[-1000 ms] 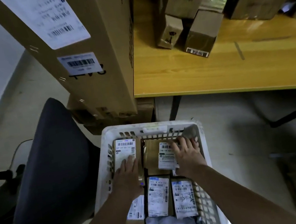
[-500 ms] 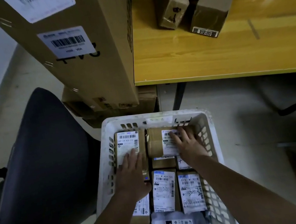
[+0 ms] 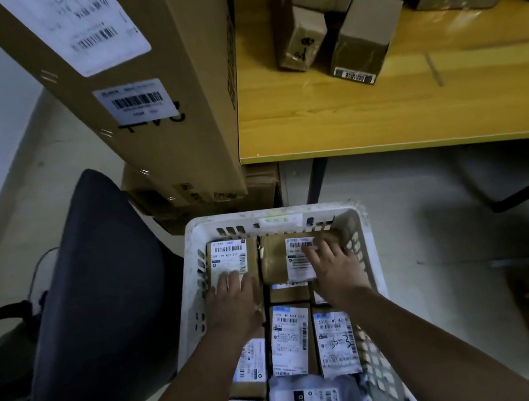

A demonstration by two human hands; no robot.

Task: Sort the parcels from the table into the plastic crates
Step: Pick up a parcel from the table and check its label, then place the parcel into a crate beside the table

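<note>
Both hands are working down inside the white plastic crate (image 3: pixel 361 219) on the floor. The left hand (image 3: pixel 234 304) is lying flat, fingers straight and relaxed, pressing on the near end of the labelled parcel (image 3: pixel 231 261) at the crate's far left corner, probably to keep it seated against the wall. The right hand (image 3: pixel 332 267) is spreading its fingers over the brown parcel (image 3: pixel 274 257) beside it, fingertips resting on its white label; the fingers are slightly bent but not wrapped round anything, so this is reading as a push or a nudge, not a lift. That brown parcel is lying across the far right corner, touching its neighbour, with a little room left against the right wall. Nearer the person, more labelled parcels (image 3: pixel 290 340) are standing packed side by side, which explains the squaring-up: a tidy far row leaves space for more. Up on the wooden table (image 3: pixel 382 119), several cardboard boxes (image 3: pixel 365 35) are waiting to be sorted. A tall carton (image 3: pixel 150 79) is leaning by the table's end, and a dark chair (image 3: pixel 98 296) is sitting left of the crate.
</note>
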